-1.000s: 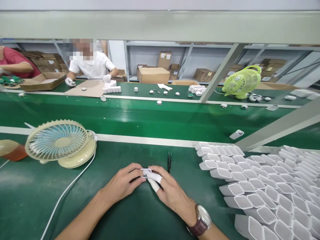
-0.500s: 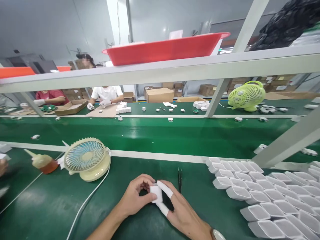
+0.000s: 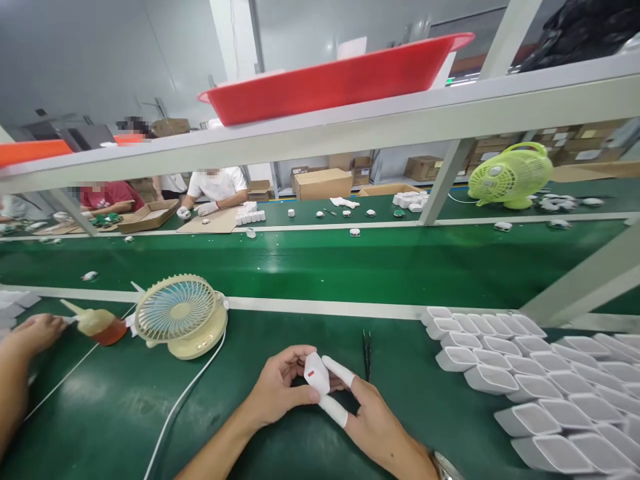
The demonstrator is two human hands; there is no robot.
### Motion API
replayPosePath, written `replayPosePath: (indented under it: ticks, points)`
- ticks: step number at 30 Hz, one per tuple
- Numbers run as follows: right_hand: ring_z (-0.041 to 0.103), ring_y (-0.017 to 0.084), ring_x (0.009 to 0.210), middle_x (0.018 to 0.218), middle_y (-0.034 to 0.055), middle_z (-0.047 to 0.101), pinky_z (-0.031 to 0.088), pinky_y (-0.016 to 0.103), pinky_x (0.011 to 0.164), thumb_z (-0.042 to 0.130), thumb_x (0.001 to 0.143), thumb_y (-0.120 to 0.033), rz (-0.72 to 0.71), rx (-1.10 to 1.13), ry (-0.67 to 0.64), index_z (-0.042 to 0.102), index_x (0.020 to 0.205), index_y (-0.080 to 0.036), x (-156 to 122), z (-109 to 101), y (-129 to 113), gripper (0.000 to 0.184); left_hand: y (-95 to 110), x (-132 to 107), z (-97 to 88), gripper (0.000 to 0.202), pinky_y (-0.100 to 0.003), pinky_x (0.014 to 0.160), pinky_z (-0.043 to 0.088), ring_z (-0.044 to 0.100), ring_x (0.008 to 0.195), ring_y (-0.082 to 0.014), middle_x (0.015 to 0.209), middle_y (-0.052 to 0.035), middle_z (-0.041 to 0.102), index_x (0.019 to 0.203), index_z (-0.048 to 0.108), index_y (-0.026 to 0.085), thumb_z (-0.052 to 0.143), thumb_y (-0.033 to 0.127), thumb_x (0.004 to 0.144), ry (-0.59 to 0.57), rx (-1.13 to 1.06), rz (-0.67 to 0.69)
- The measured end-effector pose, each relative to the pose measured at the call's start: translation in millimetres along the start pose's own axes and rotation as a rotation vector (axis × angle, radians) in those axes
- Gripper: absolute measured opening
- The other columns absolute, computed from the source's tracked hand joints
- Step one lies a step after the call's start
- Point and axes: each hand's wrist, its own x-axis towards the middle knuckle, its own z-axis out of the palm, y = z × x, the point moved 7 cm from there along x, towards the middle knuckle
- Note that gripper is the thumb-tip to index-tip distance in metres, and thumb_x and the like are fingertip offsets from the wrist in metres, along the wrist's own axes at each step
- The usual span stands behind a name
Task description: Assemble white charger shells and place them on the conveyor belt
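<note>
Both my hands meet low in the middle of the green bench. My left hand (image 3: 277,390) is closed, pinching a small white plastic part (image 3: 316,372) that has a red mark on its face. My right hand (image 3: 363,413) holds the same part from the right, its thumb and forefinger covered with white finger cots. Black tweezers (image 3: 367,345) lie on the mat just beyond my right fingers. Rows of several white open shells (image 3: 505,360) are stacked to the right.
A cream desk fan (image 3: 177,313) with a white cable stands at the left, beside an amber squeeze bottle (image 3: 97,325). A co-worker's hand (image 3: 33,333) rests at the far left. Beyond runs the green conveyor (image 3: 320,263); people work opposite. A red tray (image 3: 330,80) sits on the overhead shelf.
The camera tilted up and shifted left. My hands have turned the white part so its red-marked face shows. A co-worker's hand has come into view at the far left.
</note>
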Motion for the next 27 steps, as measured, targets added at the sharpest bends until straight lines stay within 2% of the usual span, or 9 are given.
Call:
replayPosePath:
  ticks: [3, 8, 12, 16, 21, 24, 27]
  points:
    - [0.073, 0.024, 0.102, 0.119, 0.0107, 0.073, 0.062, 0.041, 0.093, 0.058, 0.100, -0.042, 0.011, 0.008, -0.002, 0.052, 0.146, -0.024, 1, 1, -1, 0.050, -3, 0, -0.1, 0.065, -0.034, 0.085, 0.053, 0.066, 0.090, -0.0199, 0.098, -0.0071, 0.072, 0.114, 0.071, 0.017, 0.098, 0.038, 0.059, -0.008, 0.044, -0.009]
    - [0.073, 0.025, 0.103, 0.124, 0.0106, 0.072, 0.061, 0.042, 0.095, 0.055, 0.102, -0.037, 0.018, -0.016, -0.033, 0.051, 0.148, -0.024, 3, -1, -12, 0.048, -6, 0, -4.6, 0.061, -0.034, 0.084, 0.054, 0.067, 0.089, -0.0205, 0.097, -0.0080, 0.073, 0.112, 0.072, 0.016, 0.093, 0.047, 0.064, 0.046, 0.113, -0.039]
    - [0.072, 0.025, 0.108, 0.124, 0.0102, 0.072, 0.061, 0.042, 0.096, 0.055, 0.102, -0.036, 0.055, -0.030, -0.053, 0.052, 0.146, -0.024, 3, -1, -14, 0.046, -7, -1, -4.7, 0.058, -0.034, 0.086, 0.053, 0.067, 0.091, -0.0199, 0.097, -0.0074, 0.073, 0.111, 0.071, 0.016, 0.093, 0.045, 0.066, 0.039, 0.100, -0.058]
    - [0.072, 0.024, 0.106, 0.127, 0.0117, 0.070, 0.061, 0.040, 0.095, 0.056, 0.100, -0.035, 0.033, -0.058, -0.018, 0.048, 0.148, -0.023, 0, 1, -7, 0.050, -3, -1, -2.7, 0.058, -0.033, 0.088, 0.052, 0.066, 0.092, -0.0198, 0.101, -0.0074, 0.072, 0.116, 0.069, 0.017, 0.092, 0.042, 0.069, 0.012, 0.139, -0.027]
    - [0.072, 0.023, 0.101, 0.135, 0.0127, 0.062, 0.063, 0.035, 0.091, 0.052, 0.096, -0.022, -0.038, -0.147, 0.035, 0.038, 0.153, -0.028, -2, 1, 9, 0.059, 4, -3, 2.0, 0.060, -0.034, 0.093, 0.051, 0.066, 0.099, -0.0218, 0.111, -0.0096, 0.070, 0.118, 0.068, 0.017, 0.092, 0.040, 0.068, -0.009, 0.236, 0.106]
    - [0.069, 0.025, 0.110, 0.138, 0.0137, 0.057, 0.062, 0.031, 0.088, 0.049, 0.091, -0.016, -0.090, -0.240, 0.014, 0.045, 0.148, -0.027, -2, 1, 19, 0.058, 0, -1, 0.9, 0.057, -0.035, 0.091, 0.053, 0.067, 0.101, -0.0236, 0.116, -0.0130, 0.068, 0.116, 0.069, 0.016, 0.090, 0.042, 0.069, -0.018, 0.249, 0.141]
    - [0.066, 0.027, 0.117, 0.139, 0.0139, 0.056, 0.062, 0.029, 0.083, 0.048, 0.087, -0.015, -0.093, -0.289, -0.027, 0.053, 0.139, -0.026, -2, 4, 27, 0.054, -6, 1, -4.9, 0.061, -0.035, 0.090, 0.054, 0.068, 0.097, -0.0232, 0.114, -0.0124, 0.069, 0.118, 0.070, 0.017, 0.089, 0.046, 0.069, 0.001, 0.363, 0.130]
